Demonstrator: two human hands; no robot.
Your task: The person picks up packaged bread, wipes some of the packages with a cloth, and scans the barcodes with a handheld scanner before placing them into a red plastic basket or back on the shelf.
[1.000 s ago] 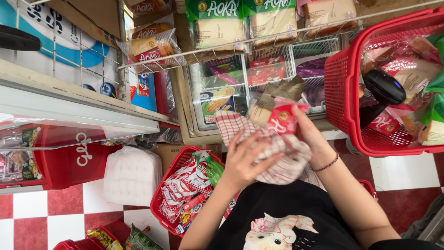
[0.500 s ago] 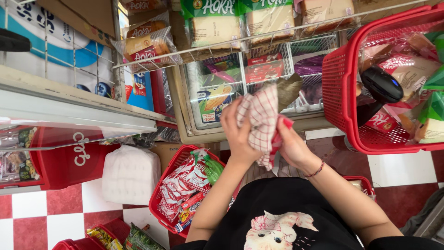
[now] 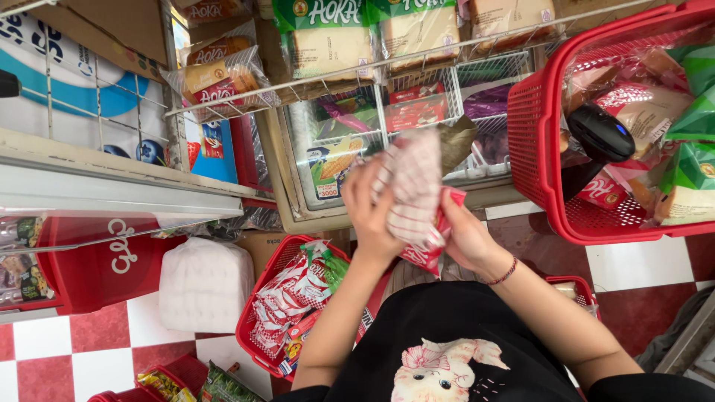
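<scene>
So you've got that red-and-white checked snack packet point(image 3: 414, 190) up in front of your chest, held upright between both hands. Your left hand point(image 3: 372, 212) is wrapped round its left edge, and your right hand point(image 3: 465, 234) is clamped on the lower right corner where the red end sticks out, so both are closed tight on the same packet. It's in the air, not in any basket and not on the wire shelf point(image 3: 417, 63) just beyond it.

Down by your left elbow, the red basket on the floor point(image 3: 261, 313) has a stack of similar red-and-white packets lying in it. The bigger red basket point(image 3: 536, 134) on your right is stuffed with bagged snacks, with a black handheld scanner point(image 3: 607, 134) resting inside. Looks like you're mid-way: one packet in hand, plenty unsorted.
</scene>
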